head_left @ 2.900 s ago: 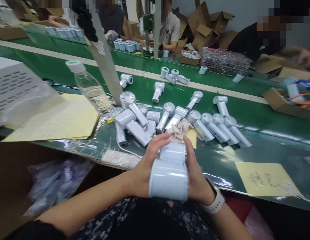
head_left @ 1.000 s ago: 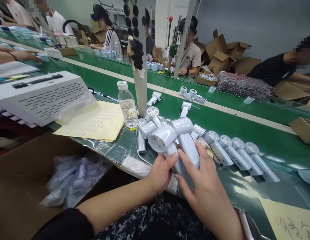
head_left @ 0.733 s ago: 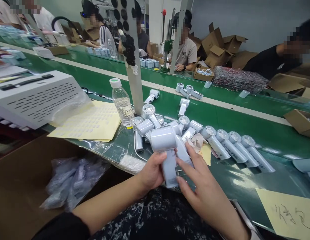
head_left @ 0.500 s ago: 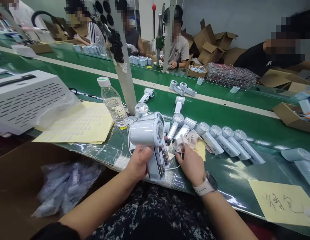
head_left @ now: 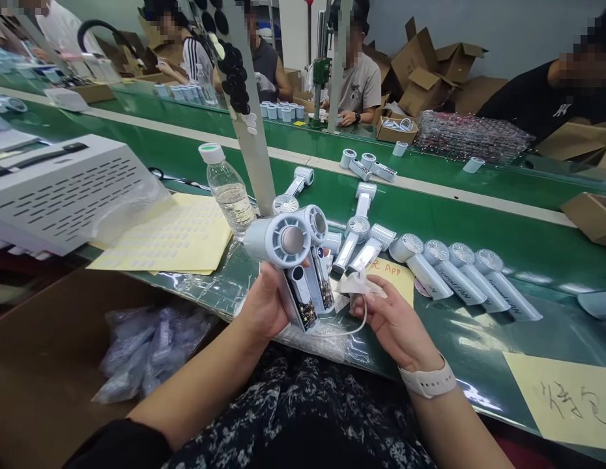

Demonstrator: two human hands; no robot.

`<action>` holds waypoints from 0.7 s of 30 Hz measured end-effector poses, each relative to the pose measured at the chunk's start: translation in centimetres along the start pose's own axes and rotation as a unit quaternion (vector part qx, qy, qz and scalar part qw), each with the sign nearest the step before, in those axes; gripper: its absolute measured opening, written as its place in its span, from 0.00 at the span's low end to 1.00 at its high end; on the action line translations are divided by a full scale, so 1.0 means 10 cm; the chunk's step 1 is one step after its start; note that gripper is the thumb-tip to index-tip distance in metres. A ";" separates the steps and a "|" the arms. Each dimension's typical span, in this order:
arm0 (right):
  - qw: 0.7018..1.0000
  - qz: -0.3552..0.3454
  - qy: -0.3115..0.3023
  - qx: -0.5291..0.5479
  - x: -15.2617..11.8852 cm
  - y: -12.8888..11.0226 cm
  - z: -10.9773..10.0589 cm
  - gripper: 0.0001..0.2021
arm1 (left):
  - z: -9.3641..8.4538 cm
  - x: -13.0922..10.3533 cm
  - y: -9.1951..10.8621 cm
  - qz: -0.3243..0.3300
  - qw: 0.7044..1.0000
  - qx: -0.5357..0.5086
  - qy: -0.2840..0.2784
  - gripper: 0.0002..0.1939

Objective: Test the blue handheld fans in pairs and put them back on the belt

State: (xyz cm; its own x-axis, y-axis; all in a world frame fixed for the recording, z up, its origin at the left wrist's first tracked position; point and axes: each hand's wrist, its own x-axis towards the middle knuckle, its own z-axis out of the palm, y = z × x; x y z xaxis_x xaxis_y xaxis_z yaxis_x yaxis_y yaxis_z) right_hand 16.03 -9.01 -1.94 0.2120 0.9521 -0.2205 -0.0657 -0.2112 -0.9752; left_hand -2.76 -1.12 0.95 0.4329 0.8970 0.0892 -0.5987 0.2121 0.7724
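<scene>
My left hand (head_left: 266, 303) is wrapped round the open-backed handle of a pale blue handheld fan (head_left: 278, 240). The handle's circuit board faces me. A second open-backed fan (head_left: 317, 225) is close against it on the right; whether the same hand grips it too, I cannot tell. My right hand (head_left: 398, 319) pinches a crumpled white cloth (head_left: 364, 284). A white cable (head_left: 365, 316) loops from beside those fingers towards the fans. Several finished-looking fans (head_left: 437, 264) lie in a row to the right, and a few more fans (head_left: 358, 228) lie just beyond my hands.
A water bottle (head_left: 229, 195) stands by a metal post (head_left: 259, 163). Left are yellow sticker sheets (head_left: 186, 221) and a white vented machine (head_left: 83, 189). A carton (head_left: 43, 339) with bagged items sits below. A handwritten yellow sheet (head_left: 567, 394) lies right. Co-workers sit across the green belt (head_left: 430, 208).
The fans in my left hand have turned, so their round ends and circuit boards now face me. My right hand has rolled over and lifted the cloth slightly off the table. The view has shifted a little.
</scene>
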 end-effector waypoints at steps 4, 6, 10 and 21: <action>0.970 -0.004 0.021 0.242 0.00 -0.10 -0.05 0.33 | -0.01 0.01 0.02 0.011 1.000 -0.009 -0.027 0.33; 0.970 -0.024 0.048 0.236 0.00 -0.12 -0.08 0.36 | -0.02 0.01 0.02 0.014 0.999 -0.009 -0.036 0.33; 0.989 -0.021 0.031 0.140 -0.07 -0.12 -0.05 0.25 | 0.00 0.01 0.02 0.005 0.999 -0.019 -0.030 0.34; 0.982 -0.050 -0.180 -0.019 -0.39 -0.16 0.51 0.19 | 0.21 0.10 0.03 -0.032 0.995 -0.098 0.005 0.34</action>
State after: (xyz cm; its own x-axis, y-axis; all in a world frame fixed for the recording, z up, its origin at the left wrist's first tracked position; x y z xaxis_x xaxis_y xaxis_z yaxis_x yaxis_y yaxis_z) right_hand 10.37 -11.22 0.56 -0.1437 0.9835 -0.1097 -0.0239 -0.1143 -0.9932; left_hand -1.13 -0.97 2.60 0.4681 0.8829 0.0380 -0.6911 0.3389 0.6384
